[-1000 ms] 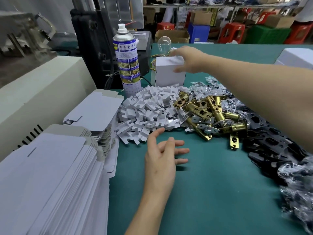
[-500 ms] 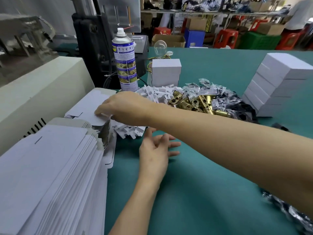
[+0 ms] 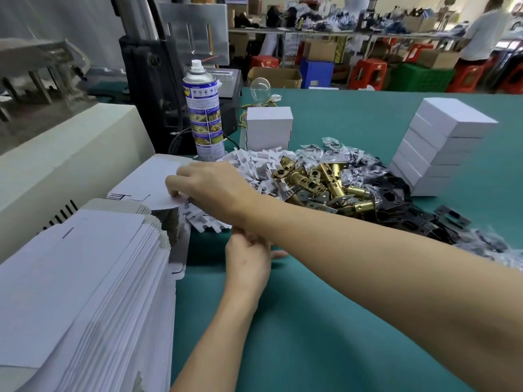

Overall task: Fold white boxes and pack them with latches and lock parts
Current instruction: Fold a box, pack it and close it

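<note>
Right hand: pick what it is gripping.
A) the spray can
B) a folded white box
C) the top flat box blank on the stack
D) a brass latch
C: the right hand pinches the edge of the top flat box blank, its fingers curled over it.

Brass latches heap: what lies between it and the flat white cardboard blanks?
A heap of small white notched pieces, partly under the right hand, in the head view.
</note>
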Tool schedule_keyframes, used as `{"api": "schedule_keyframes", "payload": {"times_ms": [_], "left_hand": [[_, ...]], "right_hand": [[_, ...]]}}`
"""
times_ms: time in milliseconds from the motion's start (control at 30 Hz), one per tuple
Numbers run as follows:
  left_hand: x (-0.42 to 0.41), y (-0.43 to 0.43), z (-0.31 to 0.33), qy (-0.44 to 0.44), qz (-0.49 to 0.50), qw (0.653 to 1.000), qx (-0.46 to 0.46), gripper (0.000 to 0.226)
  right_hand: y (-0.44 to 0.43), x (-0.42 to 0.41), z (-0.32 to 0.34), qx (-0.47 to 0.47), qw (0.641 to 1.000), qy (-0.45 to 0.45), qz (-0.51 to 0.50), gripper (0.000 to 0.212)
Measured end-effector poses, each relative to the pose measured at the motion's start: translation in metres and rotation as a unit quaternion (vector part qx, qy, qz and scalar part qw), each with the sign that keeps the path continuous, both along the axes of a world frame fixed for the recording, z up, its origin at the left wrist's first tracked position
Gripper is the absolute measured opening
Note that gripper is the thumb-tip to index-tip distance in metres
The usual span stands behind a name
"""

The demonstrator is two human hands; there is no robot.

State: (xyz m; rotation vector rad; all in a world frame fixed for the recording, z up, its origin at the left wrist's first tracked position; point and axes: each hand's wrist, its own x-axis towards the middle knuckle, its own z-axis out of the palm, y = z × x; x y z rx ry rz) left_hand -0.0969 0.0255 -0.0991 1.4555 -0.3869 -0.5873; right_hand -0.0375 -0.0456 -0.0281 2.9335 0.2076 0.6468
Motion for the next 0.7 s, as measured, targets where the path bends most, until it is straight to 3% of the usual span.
{"api": "schedule_keyframes", "payload": {"times_ms": [100,167,333,467,567,633,700], "left_hand": [[0.0,0.002,0.002,-0.018,0.0,1.0,-0.001,0.034],[-0.001,0.003,0.003,-0.027,-0.021,0.999,-0.027,0.034],[0.002,0.002,-0.002,-0.025,-0.018,0.999,-0.01,0.028],[0.003,0.001,-0.007,-0.02,0.002,0.999,-0.025,0.023],[0.003,0.006,-0.001,0.006,0.0,1.0,-0.031,0.019],[0.0,0.012,0.008,0.034,-0.077,0.996,-0.033,0.013],[-0.009,0.018,0.019,0.082,-0.211,0.974,-0.021,0.035]], "right_hand": [[0.002,-0.005,0.003,0.049,0.999,-0.02,-0.013,0.025],[0.004,-0.015,0.011,0.116,0.987,-0.113,-0.015,0.016],[0.004,-0.063,0.043,0.296,0.893,-0.339,-0.027,0.006],[-0.01,-0.122,0.056,0.471,0.781,-0.41,-0.01,0.009],[-0.025,-0.164,0.037,0.664,0.645,-0.378,-0.02,0.006],[-0.032,-0.181,0.015,0.757,0.572,-0.306,-0.083,0.01],[-0.035,-0.191,-0.008,0.795,0.532,-0.256,-0.14,0.011]]}}
